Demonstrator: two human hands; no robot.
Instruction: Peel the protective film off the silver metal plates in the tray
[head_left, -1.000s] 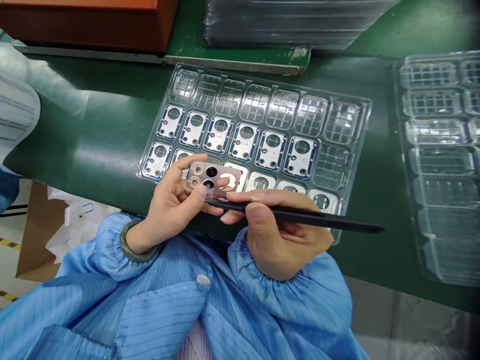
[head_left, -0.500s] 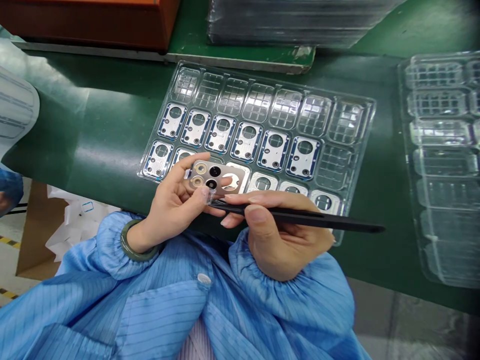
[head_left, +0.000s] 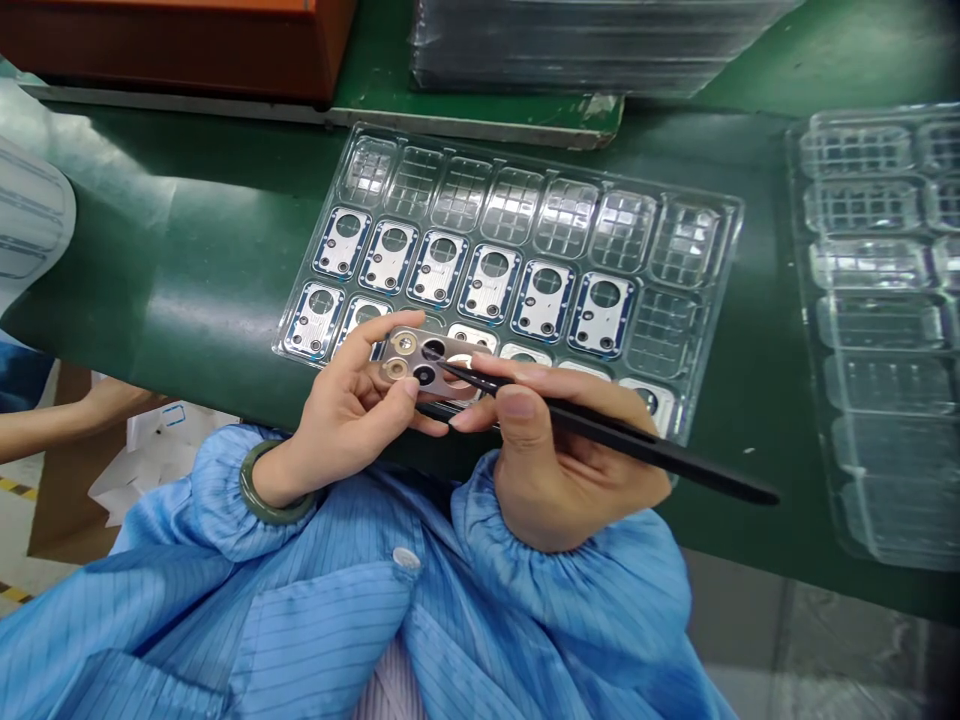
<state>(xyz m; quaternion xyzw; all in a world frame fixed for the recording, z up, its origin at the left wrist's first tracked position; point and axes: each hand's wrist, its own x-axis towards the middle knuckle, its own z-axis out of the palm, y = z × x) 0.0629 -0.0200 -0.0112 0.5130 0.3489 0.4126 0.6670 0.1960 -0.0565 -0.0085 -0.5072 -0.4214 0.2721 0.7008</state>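
Over the plate your left hand grips, your right hand has moved its pinched tweezers in, apparently for lens work.

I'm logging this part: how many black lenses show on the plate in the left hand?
2: the upper lens near the tweezers, and the lower lens beside the left hand. It covers some of the plate, so others could be hidden.

plate — brownish | tweezers — black | striped blue smock | green bench
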